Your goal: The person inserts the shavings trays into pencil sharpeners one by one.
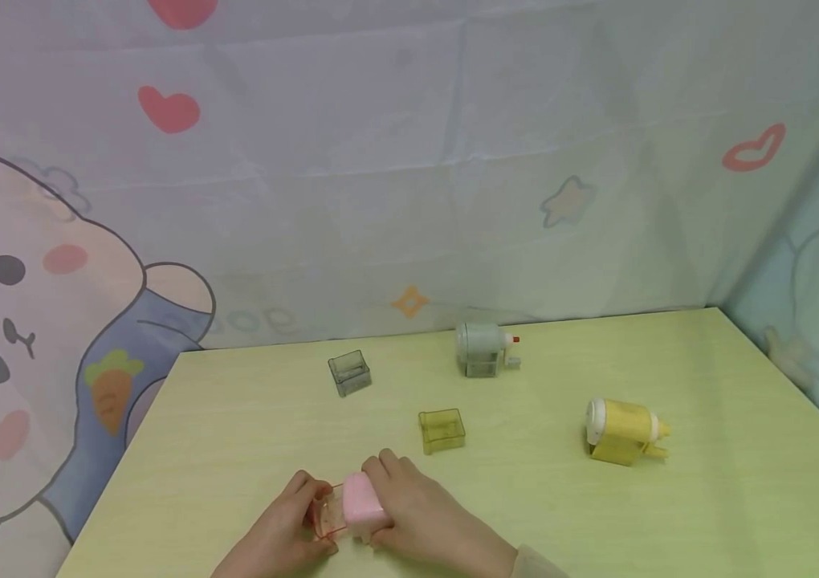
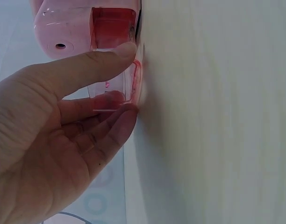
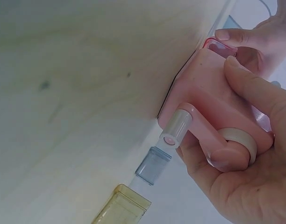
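My right hand (image 1: pixel 424 510) grips a pink crank pencil sharpener (image 1: pixel 362 499) by its body, close over the table. Its crank handle (image 3: pixel 176 127) points toward the camera in the right wrist view. With thumb and fingers my left hand (image 1: pixel 283 522) pinches a clear, red-tinted shavings drawer (image 1: pixel 330 514). In the left wrist view that drawer lines up with the red-lined opening (image 2: pixel 114 29) low in the sharpener's body. Part of the drawer is hidden behind the left thumb.
A smoky grey drawer (image 1: pixel 350 372) and a yellow drawer (image 1: pixel 442 430) lie beyond the hands. Farther right stand a grey sharpener (image 1: pixel 480 345) and a yellow sharpener (image 1: pixel 622 425). A printed curtain (image 1: pixel 380 160) hangs behind the table's back edge.
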`<state>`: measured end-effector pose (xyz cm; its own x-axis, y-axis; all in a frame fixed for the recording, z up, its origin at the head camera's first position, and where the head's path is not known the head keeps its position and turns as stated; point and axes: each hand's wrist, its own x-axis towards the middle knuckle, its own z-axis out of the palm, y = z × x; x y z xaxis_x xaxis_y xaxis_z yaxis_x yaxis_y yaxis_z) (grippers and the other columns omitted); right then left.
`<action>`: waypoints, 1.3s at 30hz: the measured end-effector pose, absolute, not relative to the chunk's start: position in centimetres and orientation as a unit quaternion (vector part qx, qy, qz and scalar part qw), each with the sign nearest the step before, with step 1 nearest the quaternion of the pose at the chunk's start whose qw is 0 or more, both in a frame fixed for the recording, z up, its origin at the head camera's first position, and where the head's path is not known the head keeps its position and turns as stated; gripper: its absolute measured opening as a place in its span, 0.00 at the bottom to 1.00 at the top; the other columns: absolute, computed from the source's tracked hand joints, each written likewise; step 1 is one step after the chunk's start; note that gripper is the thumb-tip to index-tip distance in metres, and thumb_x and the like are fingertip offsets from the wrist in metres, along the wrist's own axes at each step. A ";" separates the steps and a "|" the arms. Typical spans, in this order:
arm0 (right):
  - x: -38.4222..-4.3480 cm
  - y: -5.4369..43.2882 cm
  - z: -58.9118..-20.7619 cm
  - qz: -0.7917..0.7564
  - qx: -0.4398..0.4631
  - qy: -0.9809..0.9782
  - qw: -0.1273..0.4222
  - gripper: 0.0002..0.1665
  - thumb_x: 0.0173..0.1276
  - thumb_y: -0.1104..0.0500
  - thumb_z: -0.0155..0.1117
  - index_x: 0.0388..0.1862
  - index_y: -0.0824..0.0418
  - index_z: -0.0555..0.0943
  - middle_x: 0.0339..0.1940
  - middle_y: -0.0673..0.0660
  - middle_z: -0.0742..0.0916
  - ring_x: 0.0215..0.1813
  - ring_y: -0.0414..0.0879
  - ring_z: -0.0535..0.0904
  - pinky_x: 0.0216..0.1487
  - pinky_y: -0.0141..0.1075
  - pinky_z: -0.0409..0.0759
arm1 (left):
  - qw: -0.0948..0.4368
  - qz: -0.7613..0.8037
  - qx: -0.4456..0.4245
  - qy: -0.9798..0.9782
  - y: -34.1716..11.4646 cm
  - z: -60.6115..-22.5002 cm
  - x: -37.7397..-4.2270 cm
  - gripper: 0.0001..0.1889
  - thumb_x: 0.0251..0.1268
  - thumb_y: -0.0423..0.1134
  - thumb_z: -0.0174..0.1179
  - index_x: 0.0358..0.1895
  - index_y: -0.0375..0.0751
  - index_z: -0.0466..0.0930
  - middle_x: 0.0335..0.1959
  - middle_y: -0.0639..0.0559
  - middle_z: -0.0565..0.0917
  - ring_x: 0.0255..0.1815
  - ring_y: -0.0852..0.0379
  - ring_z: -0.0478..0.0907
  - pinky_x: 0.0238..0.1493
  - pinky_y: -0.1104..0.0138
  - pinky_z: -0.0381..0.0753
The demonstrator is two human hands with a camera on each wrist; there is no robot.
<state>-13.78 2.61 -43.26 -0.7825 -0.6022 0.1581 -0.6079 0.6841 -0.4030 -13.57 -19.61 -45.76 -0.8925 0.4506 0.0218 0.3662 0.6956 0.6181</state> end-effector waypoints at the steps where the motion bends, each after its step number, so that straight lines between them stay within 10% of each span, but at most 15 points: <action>1: -13.8 2.6 -43.3 0.222 0.330 -0.918 0.008 0.38 0.46 0.51 0.79 0.53 0.56 0.69 0.42 0.48 0.74 0.38 0.38 0.68 0.37 0.24 0.73 | 0.069 0.323 0.221 0.918 -19.6 -45.8 -13.5 0.27 0.42 0.31 0.73 0.50 0.33 0.74 0.41 0.54 0.70 0.36 0.69 0.66 0.36 0.76 0.74; 39: -14.2 2.8 -43.1 0.221 0.347 -0.911 -0.004 0.39 0.46 0.52 0.80 0.54 0.55 0.68 0.42 0.46 0.74 0.39 0.37 0.68 0.41 0.24 0.73 | 0.089 0.336 0.268 0.898 -18.5 -45.8 -13.7 0.24 0.43 0.31 0.72 0.47 0.40 0.74 0.38 0.57 0.68 0.34 0.71 0.66 0.33 0.77 0.73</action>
